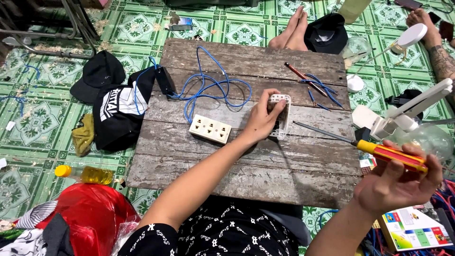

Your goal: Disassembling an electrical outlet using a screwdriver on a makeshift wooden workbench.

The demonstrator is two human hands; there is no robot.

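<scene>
Lying across the tiled floor (42,118), the weathered plank surface (246,175), carrying everything in hand. Snaking over its far half, a blue wire (208,87), running from a small black box (165,79) at the left edge and not visibly reaching either fitting, so wiring judged as not yet done. Resting loose near the middle, a cream multi-outlet socket strip (210,129), face up, unattached to anything that shows.

Gripping just right of it, the left hand (260,119), fingers curled around a white socket box (280,116) and pinning it to the planks. Standing with its long axis running away from the body, that box, open side apparently upward; contents hidden by the fingers. Fastening judged as about to begin, not finished: no screw visible.

Hovering off the right edge, the right hand (395,182), clenched loosely round the yellow-and-red handle of a screwdriver (365,146). Pointing up and left toward the box, the shaft, tip stopping short of it and apart, long axis slanting across the boards.

Waiting at the far right, a red-brown pencil-like tool (303,76) beside short blue wire offcuts (322,90).
</scene>
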